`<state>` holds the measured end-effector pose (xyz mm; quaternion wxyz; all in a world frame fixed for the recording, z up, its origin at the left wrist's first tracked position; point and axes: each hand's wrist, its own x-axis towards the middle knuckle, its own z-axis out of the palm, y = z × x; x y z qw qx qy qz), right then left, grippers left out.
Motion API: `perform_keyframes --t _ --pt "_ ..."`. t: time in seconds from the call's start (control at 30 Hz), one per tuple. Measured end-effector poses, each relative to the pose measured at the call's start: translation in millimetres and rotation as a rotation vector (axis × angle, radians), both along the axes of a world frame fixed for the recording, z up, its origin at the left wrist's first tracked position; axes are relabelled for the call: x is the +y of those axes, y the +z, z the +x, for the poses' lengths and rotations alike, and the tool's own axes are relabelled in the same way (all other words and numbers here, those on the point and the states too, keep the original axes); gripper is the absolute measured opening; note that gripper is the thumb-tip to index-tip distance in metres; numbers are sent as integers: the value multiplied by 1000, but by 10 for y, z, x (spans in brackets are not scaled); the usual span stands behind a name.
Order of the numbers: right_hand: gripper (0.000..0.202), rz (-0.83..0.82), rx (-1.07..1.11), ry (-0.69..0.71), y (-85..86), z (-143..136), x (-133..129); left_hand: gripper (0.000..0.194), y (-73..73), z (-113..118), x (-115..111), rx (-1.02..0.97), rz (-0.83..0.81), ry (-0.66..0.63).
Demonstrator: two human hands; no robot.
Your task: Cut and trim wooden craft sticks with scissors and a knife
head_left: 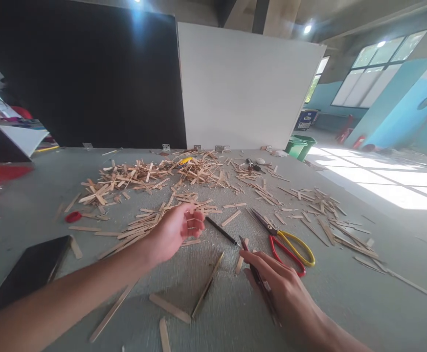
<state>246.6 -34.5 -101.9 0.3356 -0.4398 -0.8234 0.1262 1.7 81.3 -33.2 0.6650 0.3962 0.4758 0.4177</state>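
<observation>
My right hand (281,288) is closed around a slim, dark, knife-like tool (254,273), its pointed tip facing away from me. My left hand (174,232) hovers near the heap of wooden craft sticks (145,225), fingers loosely bent and nothing visible in them. Between the hands lies a black pen (221,231). Closer to me, a narrow stick-built piece (209,283) rests on the table, partly on its edge. Scissors (284,239) with one red and one yellow handle lie just beyond my right hand.
More craft sticks and splinters (198,171) spread over the grey table (125,327). A dark phone-like slab (33,266) lies at left, near a red tape roll (73,217). Black (118,78) and white (246,88) boards stand behind. A green bin (301,146) is off the right edge.
</observation>
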Motion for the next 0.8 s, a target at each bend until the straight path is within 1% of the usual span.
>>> perform_keyframes --t 0.1,0.17,0.23,0.3,0.43,0.53,0.6,0.63,0.73,0.77,0.8 --pt "40 5 -24 -4 -30 26 24 20 20 -10 63 -115 -16 85" --pt "44 27 -43 -11 -53 34 45 22 37 4 48 -178 -30 114" --pt "43 69 -67 -47 -92 36 69 27 62 19 12 -227 -47 127" --pt "41 117 -92 -73 -143 36 92 35 93 28 -25 -262 -65 121" --pt "41 163 -149 -72 -221 31 132 53 136 27 -61 -297 -62 82" --pt "41 210 -195 -104 -234 24 155 56 132 23 -50 -285 -24 48" --pt "38 228 -204 -113 -230 20 163 53 124 17 -30 -257 7 42" --pt "35 231 -200 -113 -229 19 164 48 123 10 -18 -238 24 53" --pt "30 227 -182 -114 -234 19 156 18 141 -26 28 -181 71 119" --pt "30 224 -177 -117 -236 20 151 11 151 -41 44 -163 75 138" --pt "31 217 -177 -118 -237 21 146 7 160 -56 58 -147 75 149"
